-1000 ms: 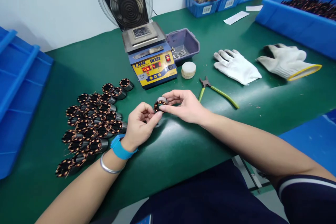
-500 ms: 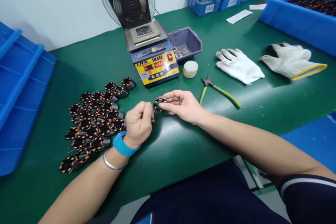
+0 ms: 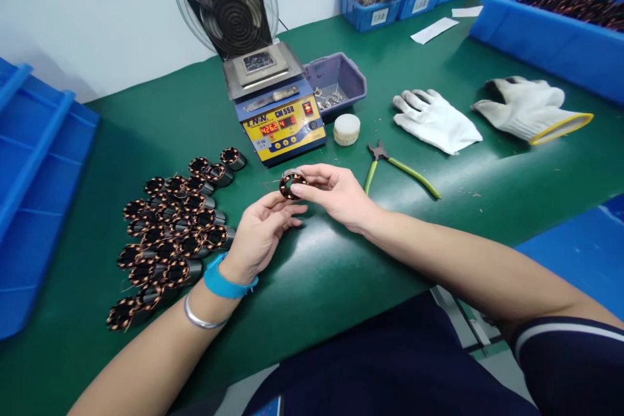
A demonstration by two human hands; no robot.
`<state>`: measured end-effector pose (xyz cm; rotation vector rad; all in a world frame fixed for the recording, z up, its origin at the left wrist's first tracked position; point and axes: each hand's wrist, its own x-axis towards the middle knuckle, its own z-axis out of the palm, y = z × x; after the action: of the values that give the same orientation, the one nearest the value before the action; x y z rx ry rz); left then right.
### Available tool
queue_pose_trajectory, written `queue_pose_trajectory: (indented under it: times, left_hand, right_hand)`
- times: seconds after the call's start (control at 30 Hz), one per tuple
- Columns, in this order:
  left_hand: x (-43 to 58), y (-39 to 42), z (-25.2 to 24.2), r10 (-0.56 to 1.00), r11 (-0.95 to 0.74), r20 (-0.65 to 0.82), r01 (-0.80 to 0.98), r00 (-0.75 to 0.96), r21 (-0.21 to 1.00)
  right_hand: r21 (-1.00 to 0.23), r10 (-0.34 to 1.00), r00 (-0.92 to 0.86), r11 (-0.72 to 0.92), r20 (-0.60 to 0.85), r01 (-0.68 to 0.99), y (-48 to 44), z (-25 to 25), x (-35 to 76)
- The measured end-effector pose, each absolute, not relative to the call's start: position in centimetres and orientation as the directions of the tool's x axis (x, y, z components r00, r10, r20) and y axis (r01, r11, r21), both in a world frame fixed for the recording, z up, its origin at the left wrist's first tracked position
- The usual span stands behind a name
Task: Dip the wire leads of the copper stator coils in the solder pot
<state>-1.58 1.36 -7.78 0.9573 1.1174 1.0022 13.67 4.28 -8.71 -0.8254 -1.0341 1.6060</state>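
Note:
My right hand (image 3: 336,198) grips a small motor stator (image 3: 288,194), a dark ring with copper windings, between thumb and fingers. Its open face is turned towards me, and thin wire ends stick out on its left side. Just below and left of it is my left hand (image 3: 263,231), its fingers loosely apart; whether a fingertip touches the stator I cannot tell. To the left, many more stators (image 3: 178,224) lie grouped on the green table (image 3: 312,312). Green-handled cutting pliers (image 3: 380,153) lie beyond my right hand, beside a round white block (image 3: 346,129).
A yellow-and-blue solder pot (image 3: 283,133) with a fan behind stands at the back, next to a purple bin (image 3: 348,78). White gloves (image 3: 439,122) lie at right. Blue bins (image 3: 373,16) stand behind; a large blue bin (image 3: 492,32) holds dark parts. A blue crate (image 3: 43,175) leans left.
My left hand has gone from a closed pinch beside the stator to loosened fingers lower down. The stator has turned slightly in my right hand. The whole view has shifted a little.

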Motion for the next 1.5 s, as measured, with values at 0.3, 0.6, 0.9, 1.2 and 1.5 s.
queue_pose_trajectory:
  times: [0.3, 0.6, 0.9, 1.2, 1.5]
  left_hand:
    - [-3.2, 2.5, -7.2, 0.923, 0.251, -0.248, 0.029, 0.295, 0.968]
    - [-5.2, 2.9, -5.9, 0.853, -0.5, 0.518, 0.39, 0.065, 0.773]
    - [-4.4, 0.6, -7.0, 0.811, -0.578, 0.434, 0.425, 0.393, 0.696]
    - [-3.2, 1.2, -8.2, 0.868, -0.493, 0.386, 0.454, 0.312, 0.742]
    - [-3.5, -0.2, -8.4, 0.581, -0.802, 0.635, 0.226, 0.508, 0.553]
  right_hand:
    - [-0.986, 0.975, -0.197, 0.076, 0.105, -0.148, 4.1, -8.8, 14.0]
    - [-0.951, 0.954, -0.167, 0.272, 0.247, 0.148, 2.9, -8.1, 14.2]
    - [-0.952, 0.956, -0.063, 0.292, 0.287, 0.094, 4.2, -8.5, 15.0]
    - [-0.962, 0.96, -0.088, 0.271, 0.267, 0.034, 3.8, -8.1, 14.4]
    - [-0.9, 0.918, -0.036, 0.394, 0.395, 0.186, 7.4, -6.0, 15.6]
